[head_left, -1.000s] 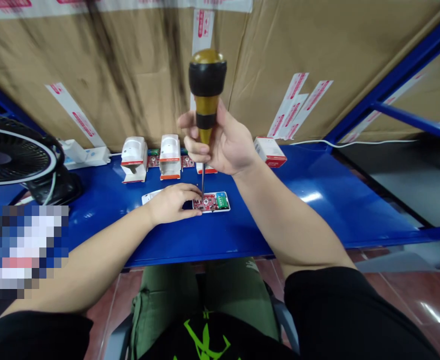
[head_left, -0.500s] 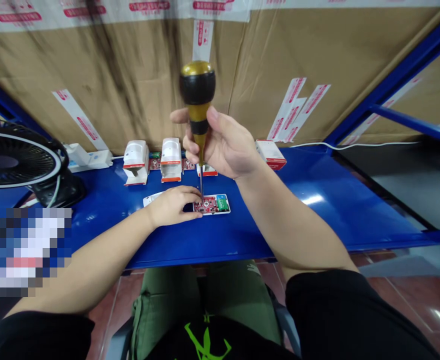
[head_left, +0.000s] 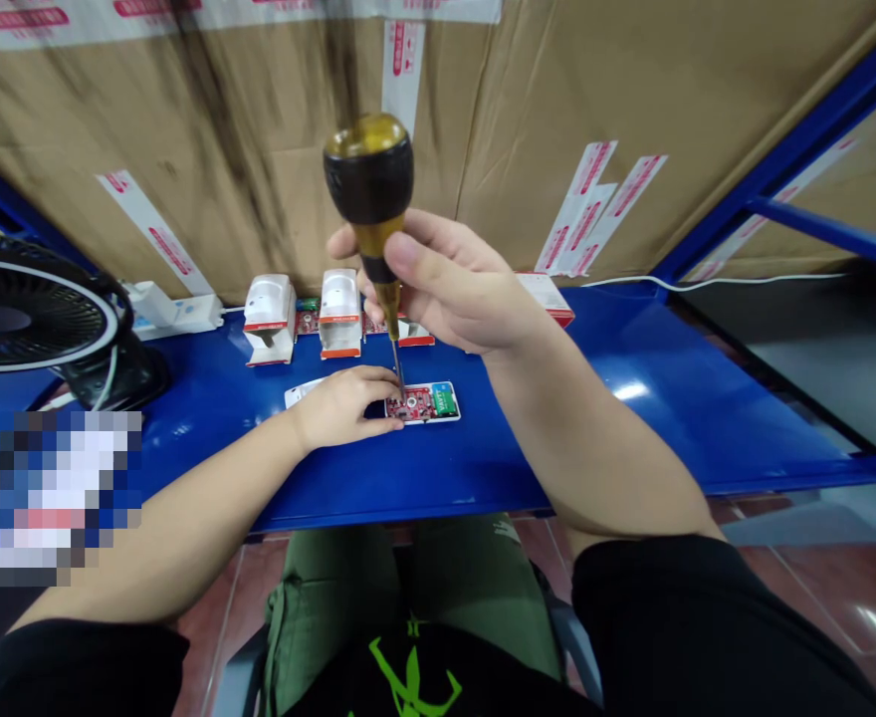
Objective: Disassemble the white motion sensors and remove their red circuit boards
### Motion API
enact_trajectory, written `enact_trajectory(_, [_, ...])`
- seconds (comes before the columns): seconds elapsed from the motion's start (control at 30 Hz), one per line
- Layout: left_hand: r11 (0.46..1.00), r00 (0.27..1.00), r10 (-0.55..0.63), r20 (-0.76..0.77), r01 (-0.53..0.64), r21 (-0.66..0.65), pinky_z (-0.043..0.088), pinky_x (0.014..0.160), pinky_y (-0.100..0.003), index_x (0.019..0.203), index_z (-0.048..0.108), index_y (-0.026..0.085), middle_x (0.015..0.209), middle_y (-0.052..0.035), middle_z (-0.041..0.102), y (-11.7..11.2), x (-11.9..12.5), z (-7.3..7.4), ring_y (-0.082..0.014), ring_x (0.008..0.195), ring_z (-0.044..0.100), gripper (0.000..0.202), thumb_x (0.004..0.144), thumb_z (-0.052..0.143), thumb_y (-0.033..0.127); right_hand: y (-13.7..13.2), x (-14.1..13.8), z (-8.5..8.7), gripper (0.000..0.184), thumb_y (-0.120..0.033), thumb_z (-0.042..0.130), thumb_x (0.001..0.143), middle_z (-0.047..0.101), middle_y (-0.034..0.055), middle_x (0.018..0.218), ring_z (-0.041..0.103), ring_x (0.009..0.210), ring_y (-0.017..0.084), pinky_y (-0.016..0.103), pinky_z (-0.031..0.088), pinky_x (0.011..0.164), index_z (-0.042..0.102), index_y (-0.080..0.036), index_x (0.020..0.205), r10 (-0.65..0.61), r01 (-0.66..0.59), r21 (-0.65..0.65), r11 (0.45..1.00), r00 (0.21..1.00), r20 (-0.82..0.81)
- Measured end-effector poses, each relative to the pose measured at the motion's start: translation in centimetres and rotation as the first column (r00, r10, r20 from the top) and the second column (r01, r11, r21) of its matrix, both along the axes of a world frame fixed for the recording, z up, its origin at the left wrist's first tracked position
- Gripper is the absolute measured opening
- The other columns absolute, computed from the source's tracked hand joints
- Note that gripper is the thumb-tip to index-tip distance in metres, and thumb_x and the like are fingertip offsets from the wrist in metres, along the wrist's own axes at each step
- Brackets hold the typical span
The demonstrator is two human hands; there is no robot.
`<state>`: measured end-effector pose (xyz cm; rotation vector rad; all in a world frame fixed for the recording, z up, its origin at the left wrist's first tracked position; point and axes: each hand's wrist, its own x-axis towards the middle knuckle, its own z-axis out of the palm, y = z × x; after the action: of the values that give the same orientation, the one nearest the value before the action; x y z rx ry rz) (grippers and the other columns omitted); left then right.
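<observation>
Fan [head_left: 16,319] far L on blue metal surface [head_left: 632,438]. Two open white sensor casings [head_left: 266,319] stand upright, insides not visible. L hand [head_left: 340,406] lies open, fingers holding down red PCB [head_left: 417,403] seated in white casing base [head_left: 449,418], w/ green terminal block [head_left: 444,400]. R hand [head_left: 445,284] closed round black-and-gold screwdriver [head_left: 369,184], tip at PCB. Looks like screw-fastening step; next needs tip kept square, turning till snug. Red-and-white carton [head_left: 549,297] behind R hand.
</observation>
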<state>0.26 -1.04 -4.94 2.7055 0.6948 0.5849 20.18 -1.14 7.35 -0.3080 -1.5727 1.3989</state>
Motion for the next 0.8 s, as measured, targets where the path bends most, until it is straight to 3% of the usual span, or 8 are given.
enact_trajectory(0.13, [1.000, 1.000, -0.010, 0.009, 0.010, -0.011, 0.067, 0.105, -0.045, 0.115, 0.081, 0.019, 0.125, -0.0127, 0.081, 0.0, 0.1, 0.1, -0.0289, 0.115, 0.081, 0.025, 0.102, 0.078, 0.040, 0.0, 0.1, -0.1, 0.051, -0.071, 0.058, 0.108, 0.057, -0.0060, 0.074, 0.054, 0.060, 0.008, 0.021, 0.049, 0.053, 0.065, -0.021, 0.107, 0.116, -0.116, -0.044, 0.992, 0.993, -0.005])
enact_trajectory(0.23, [1.000, 1.000, -0.012, 0.009, 0.012, -0.007, 0.067, 0.104, -0.045, 0.115, 0.080, 0.018, 0.122, -0.0127, 0.081, 0.0, 0.2, 0.1, -0.0289, 0.114, 0.081, 0.025, 0.102, 0.079, 0.039, 0.0, -0.6, -1.0, 0.056, -0.079, 0.067, 0.098, 0.048, -0.0091, 0.064, 0.040, 0.050, 0.008, 0.021, 0.037, 0.043, 0.061, -0.024, 0.106, 0.149, -0.151, -0.017, 0.988, 0.983, -0.106])
enact_trajectory(0.3, [1.000, 1.000, -0.006, 0.004, 0.006, -0.006, 0.066, 0.106, -0.045, 0.116, 0.080, 0.018, 0.124, -0.0129, 0.080, 0.0, 0.2, 0.0, -0.0289, 0.116, 0.081, 0.025, 0.102, 0.079, 0.039, 0.0, -0.9, -1.4, 0.056, -0.073, 0.083, 0.090, 0.048, -0.0105, 0.068, 0.039, 0.051, 0.008, 0.020, 0.033, 0.042, 0.057, -0.028, 0.111, 0.075, -0.076, -0.002, 0.997, 0.989, -0.130])
enact_trajectory(0.4, [1.000, 1.000, -0.002, -0.003, 0.002, -0.011, 0.066, 0.107, -0.045, 0.117, 0.080, 0.019, 0.127, -0.0131, 0.080, 0.1, 0.1, -0.1, -0.0288, 0.117, 0.080, 0.026, 0.102, 0.078, 0.040, -0.1, -0.9, -1.5, 0.053, -0.054, 0.093, 0.088, 0.053, -0.0095, 0.081, 0.047, 0.058, 0.007, 0.019, 0.040, 0.048, 0.053, -0.031, 0.114, -0.069, 0.068, -0.013, 0.998, 0.991, -0.116])
enact_trajectory(0.5, [1.000, 1.000, 0.000, -0.005, 0.000, -0.010, 0.066, 0.106, -0.046, 0.116, 0.080, 0.018, 0.126, -0.0137, 0.079, 0.0, 0.0, 0.0, -0.0293, 0.117, 0.080, 0.027, 0.102, 0.078, 0.041, -0.2, -0.7, -0.9, 0.042, -0.050, 0.088, 0.096, 0.058, -0.0072, 0.089, 0.056, 0.067, 0.008, 0.020, 0.052, 0.057, 0.055, -0.028, 0.111, -0.057, 0.057, -0.004, 0.998, 0.994, -0.095])
enact_trajectory(0.6, [1.000, 1.000, 0.006, -0.001, -0.006, -0.008, 0.067, 0.105, -0.047, 0.115, 0.080, 0.018, 0.126, -0.0137, 0.079, 0.0, 0.0, 0.0, -0.0296, 0.116, 0.080, 0.027, 0.103, 0.077, 0.042, -0.2, -0.6, -0.3, 0.036, -0.056, 0.079, 0.102, 0.062, -0.0044, 0.089, 0.060, 0.070, 0.010, 0.022, 0.055, 0.060, 0.062, -0.025, 0.109, -0.005, 0.003, -0.045, 0.999, 0.999, -0.051])
enact_trajectory(0.7, [1.000, 1.000, 0.000, 0.000, 0.000, -0.014, 0.067, 0.105, -0.047, 0.116, 0.080, 0.017, 0.126, -0.0142, 0.080, 0.0, 0.1, 0.1, -0.0299, 0.115, 0.081, 0.028, 0.102, 0.078, 0.041, -0.2, -0.9, -0.3, 0.044, -0.067, 0.067, 0.105, 0.060, -0.0036, 0.076, 0.052, 0.058, 0.011, 0.024, 0.046, 0.049, 0.067, -0.023, 0.102, -0.017, 0.007, -0.149, 0.989, 0.998, -0.065])
enact_trajectory(0.8, [1.000, 1.000, -0.003, 0.002, 0.003, -0.026, 0.067, 0.106, -0.047, 0.118, 0.081, 0.018, 0.126, -0.0137, 0.080, 0.0, 0.2, 0.1, -0.0296, 0.116, 0.081, 0.027, 0.102, 0.078, 0.040, -0.2, -1.3, -0.6, 0.047, -0.072, 0.063, 0.105, 0.049, -0.0070, 0.062, 0.037, 0.046, 0.010, 0.024, 0.033, 0.039, 0.064, -0.025, 0.099, -0.022, 0.002, -0.245, 0.970, 0.997, -0.077])
